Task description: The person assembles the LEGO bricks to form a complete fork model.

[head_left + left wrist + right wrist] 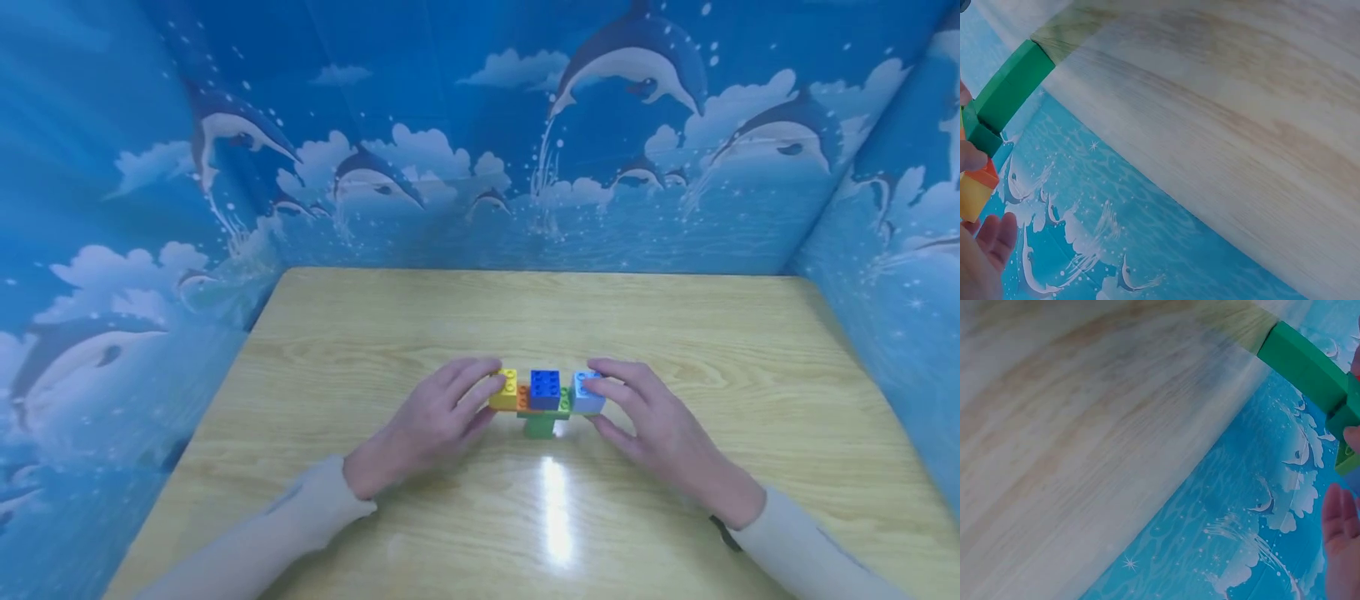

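A toy brick build stands upright on the table, on a green stem [539, 428] that widens at the top. Across it run an orange brick [523, 398] and a light green brick [564, 403], with a dark blue brick [545, 390] in the middle. My left hand [438, 412] pinches the yellow brick [508, 390] at the left end, thumb low and fingers at its side and top. At the right end, my right hand [663, 429] pinches the light blue brick [588, 398]. Both wrist views show the green stem [1013, 85] below the hands.
The wood-grain table [375, 325] reaches back to a blue dolphin-print backdrop [450, 225], which also rises at the left and right sides. A bright light reflection lies on the tabletop in front of the build.
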